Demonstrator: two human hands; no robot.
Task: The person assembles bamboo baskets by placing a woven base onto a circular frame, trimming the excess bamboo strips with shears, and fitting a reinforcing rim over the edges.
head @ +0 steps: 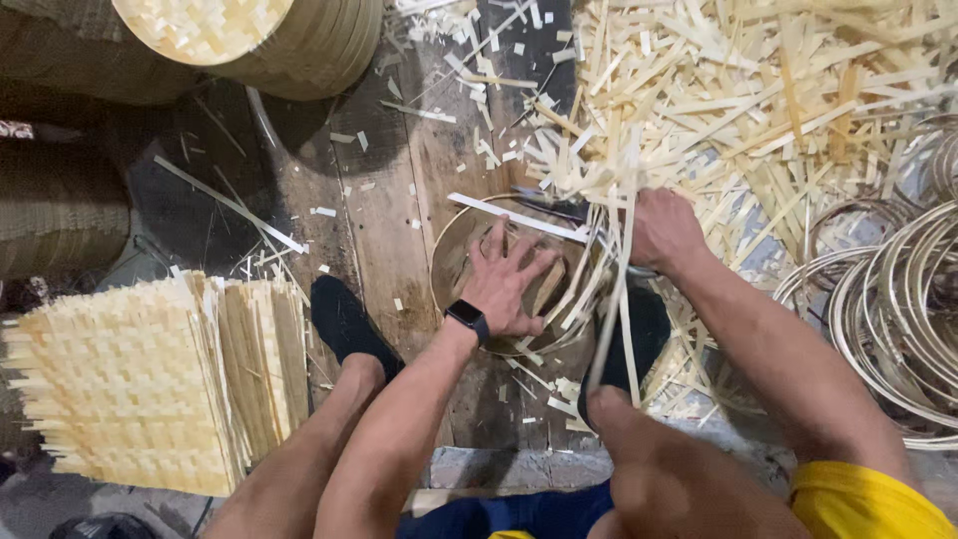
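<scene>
My left hand (506, 282), with a black watch on the wrist, lies flat with fingers spread on a round woven bamboo piece inside a hoop (449, 250) on the wooden floor. My right hand (661, 230) is closed on the handles of dark shears (555, 207) at the hoop's far right rim, where loose strip ends (609, 289) stick out. My black-socked feet (344, 321) rest beside the hoop.
A stack of square woven bamboo mats (140, 384) lies at the left. A large heap of cut bamboo strips (758, 100) fills the upper right. Bamboo rings (888, 299) are piled at the right. Round woven baskets (269, 40) stand at the top left.
</scene>
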